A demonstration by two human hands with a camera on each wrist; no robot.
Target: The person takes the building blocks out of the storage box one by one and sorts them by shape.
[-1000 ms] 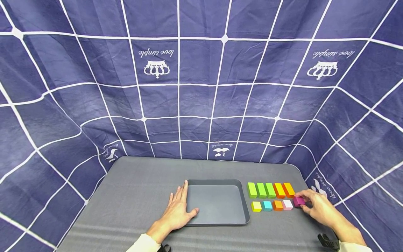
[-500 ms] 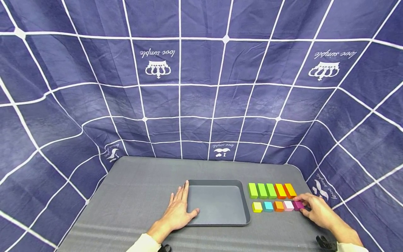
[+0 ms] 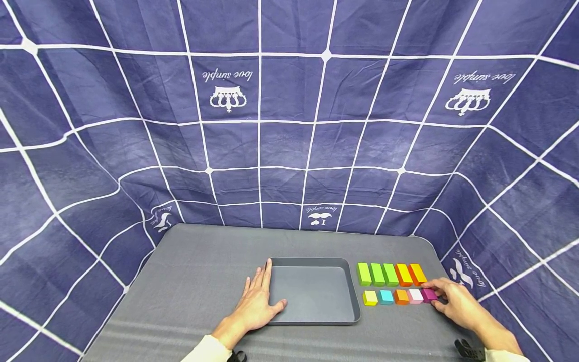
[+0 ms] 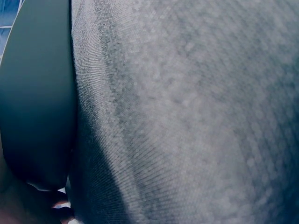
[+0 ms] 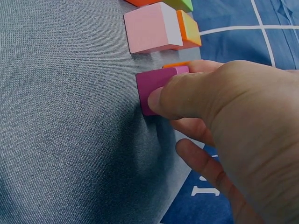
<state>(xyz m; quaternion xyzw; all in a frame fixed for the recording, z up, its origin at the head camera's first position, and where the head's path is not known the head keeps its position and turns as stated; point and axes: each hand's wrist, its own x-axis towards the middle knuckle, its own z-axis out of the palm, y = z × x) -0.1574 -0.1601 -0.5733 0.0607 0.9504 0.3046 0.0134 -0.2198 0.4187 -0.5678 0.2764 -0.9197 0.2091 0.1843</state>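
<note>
My right hand (image 3: pixel 459 304) pinches a purple cube (image 3: pixel 428 295) at the right end of the near row. In the right wrist view, the thumb presses the near face of that cube (image 5: pixel 147 86), beside a pink cube (image 5: pixel 147 32). The cube's far side is hidden by the hand. My left hand (image 3: pixel 254 304) rests at the left edge of a shallow grey tray (image 3: pixel 312 296), fingers extended and thumb over the rim. The left wrist view has a smooth dark surface (image 4: pixel 39 93) with blurred fingers at the lower left corner.
Left of the purple cube, the near row holds yellow (image 3: pixel 370 297), blue (image 3: pixel 386 297), orange (image 3: pixel 400 296) and pink cubes. Behind stand green blocks (image 3: pixel 377 274) and orange-yellow blocks (image 3: pixel 404 274). Grey cloth (image 3: pixel 203 271) covers the table; a blue gridded curtain (image 3: pixel 285 146) surrounds it.
My right hand has shifted the purple cube slightly left and nearer to me, up close to the pink cube. The left hand stays at the tray, and the head view has shifted slightly.
</note>
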